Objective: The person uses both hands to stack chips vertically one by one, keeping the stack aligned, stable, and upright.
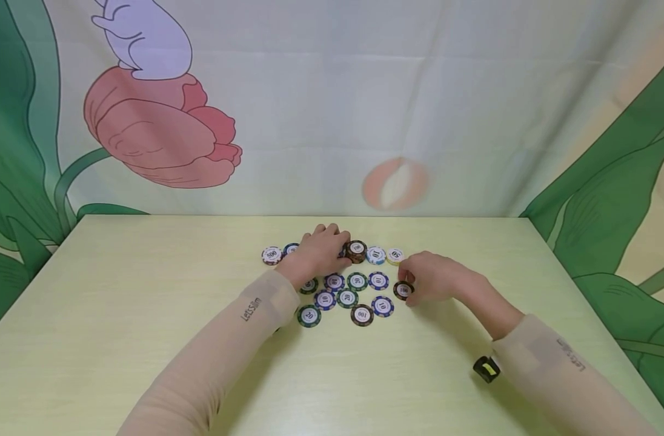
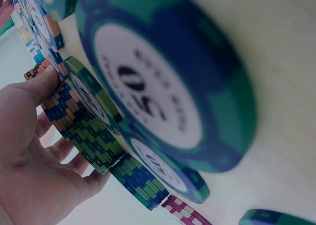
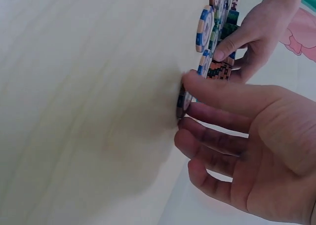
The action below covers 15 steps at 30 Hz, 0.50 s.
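My left hand [image 1: 320,251] reaches over the back row of poker chip stacks. In the left wrist view its thumb lies along the front of a blue-and-orange chip stack [image 2: 63,108], its fingers behind that and a green chip stack [image 2: 96,142]. Beside the thumb stands a brown-and-orange chip stack [image 1: 357,250]. My right hand [image 1: 432,275] pinches a dark poker chip [image 1: 403,290] marked 100 between thumb and fingers, low over the table at the right end of the loose chips. In the right wrist view that chip is tilted on edge, partly behind the thumb.
Loose chips lie in front of the stacks, among them a green chip [image 1: 309,315], a brown chip [image 1: 361,315] and a blue chip [image 1: 383,306]. White-and-blue [image 1: 375,255] and yellow chips [image 1: 395,255] continue the back row. A black object [image 1: 486,369] sits by the right sleeve.
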Each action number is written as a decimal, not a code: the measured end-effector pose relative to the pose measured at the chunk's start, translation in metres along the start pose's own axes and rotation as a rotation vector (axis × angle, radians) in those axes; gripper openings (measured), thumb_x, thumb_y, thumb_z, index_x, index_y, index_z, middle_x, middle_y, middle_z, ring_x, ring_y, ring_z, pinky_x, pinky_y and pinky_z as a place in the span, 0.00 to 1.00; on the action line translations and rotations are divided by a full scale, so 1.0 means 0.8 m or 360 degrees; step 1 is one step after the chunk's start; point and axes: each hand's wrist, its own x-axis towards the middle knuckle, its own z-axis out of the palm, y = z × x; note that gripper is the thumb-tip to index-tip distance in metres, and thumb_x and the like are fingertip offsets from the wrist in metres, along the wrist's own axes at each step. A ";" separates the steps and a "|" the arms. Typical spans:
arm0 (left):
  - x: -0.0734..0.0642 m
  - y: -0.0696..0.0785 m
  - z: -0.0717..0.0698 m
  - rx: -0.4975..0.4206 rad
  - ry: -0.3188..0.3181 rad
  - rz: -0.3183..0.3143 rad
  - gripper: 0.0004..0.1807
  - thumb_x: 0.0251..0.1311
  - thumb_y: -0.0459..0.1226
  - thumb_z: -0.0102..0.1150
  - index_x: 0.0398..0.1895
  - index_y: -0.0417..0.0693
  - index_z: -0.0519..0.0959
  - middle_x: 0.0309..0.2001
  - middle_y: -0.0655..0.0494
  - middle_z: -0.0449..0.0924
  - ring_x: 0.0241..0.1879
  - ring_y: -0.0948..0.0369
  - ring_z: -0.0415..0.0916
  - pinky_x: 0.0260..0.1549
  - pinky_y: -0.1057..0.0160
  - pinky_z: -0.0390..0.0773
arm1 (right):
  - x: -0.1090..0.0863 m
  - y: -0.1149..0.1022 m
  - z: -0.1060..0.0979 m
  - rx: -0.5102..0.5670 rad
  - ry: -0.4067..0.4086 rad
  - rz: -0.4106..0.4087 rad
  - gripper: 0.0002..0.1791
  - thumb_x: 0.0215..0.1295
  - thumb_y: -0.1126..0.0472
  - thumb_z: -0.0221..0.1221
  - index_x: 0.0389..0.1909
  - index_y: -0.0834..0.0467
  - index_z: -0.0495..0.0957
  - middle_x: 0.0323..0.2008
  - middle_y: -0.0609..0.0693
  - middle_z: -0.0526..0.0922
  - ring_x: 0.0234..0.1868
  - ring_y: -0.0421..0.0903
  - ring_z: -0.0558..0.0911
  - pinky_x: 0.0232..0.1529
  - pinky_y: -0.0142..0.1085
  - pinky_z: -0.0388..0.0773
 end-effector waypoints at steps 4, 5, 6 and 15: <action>0.000 0.001 0.001 0.0003 -0.0003 -0.0004 0.32 0.72 0.53 0.59 0.73 0.50 0.69 0.67 0.45 0.69 0.66 0.47 0.64 0.61 0.42 0.70 | 0.001 0.001 0.002 -0.0019 0.0038 -0.0026 0.15 0.57 0.64 0.73 0.43 0.61 0.81 0.35 0.49 0.79 0.36 0.47 0.75 0.42 0.42 0.75; 0.000 0.001 0.001 0.0002 -0.0003 -0.0004 0.32 0.72 0.53 0.59 0.73 0.50 0.69 0.67 0.45 0.69 0.66 0.47 0.64 0.61 0.42 0.70 | 0.001 0.002 0.003 -0.0021 0.0046 -0.0028 0.14 0.57 0.64 0.73 0.42 0.61 0.82 0.34 0.49 0.79 0.36 0.47 0.74 0.41 0.42 0.74; 0.000 0.001 0.001 0.0001 -0.0004 -0.0003 0.32 0.72 0.53 0.59 0.73 0.50 0.69 0.67 0.45 0.69 0.66 0.47 0.64 0.61 0.42 0.70 | 0.001 0.002 0.003 -0.0019 0.0050 -0.0032 0.14 0.57 0.64 0.73 0.42 0.60 0.81 0.34 0.49 0.79 0.35 0.47 0.74 0.40 0.42 0.74; -0.001 0.000 -0.001 -0.0002 -0.0005 0.0001 0.31 0.73 0.53 0.59 0.73 0.50 0.69 0.68 0.45 0.68 0.66 0.47 0.64 0.61 0.42 0.70 | 0.004 0.003 0.009 -0.0111 0.0038 -0.0078 0.09 0.56 0.66 0.68 0.35 0.59 0.78 0.28 0.47 0.74 0.31 0.45 0.71 0.34 0.39 0.67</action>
